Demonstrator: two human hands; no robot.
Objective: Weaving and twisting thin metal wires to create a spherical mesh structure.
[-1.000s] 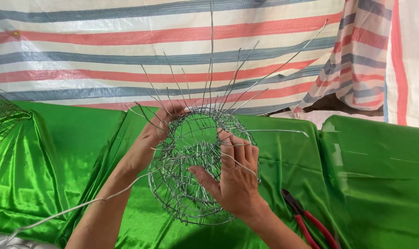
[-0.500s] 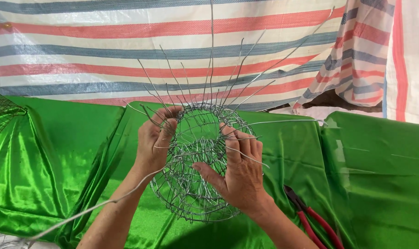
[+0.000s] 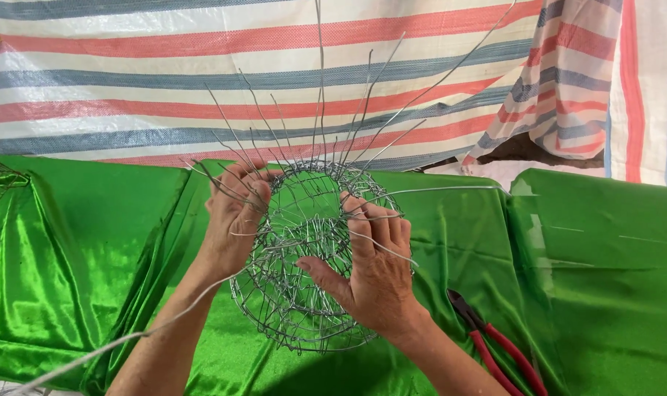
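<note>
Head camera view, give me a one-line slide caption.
Two bare hands, left and right, grip a round woven wire basket over shiny green cloth.

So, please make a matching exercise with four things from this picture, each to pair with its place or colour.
Things:
1. wire basket
2. pliers
3. cloth
4. tarp

Descriptions:
A. striped red, blue and white, hanging behind
B. held between the left hand and right hand
C. shiny green, covering the surface
D. red handles, lying at lower right

Pairs: 1-B, 2-D, 3-C, 4-A

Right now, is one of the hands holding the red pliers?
No, the red pliers lie on the green cloth, while both hands grasp the wire basket.
</note>
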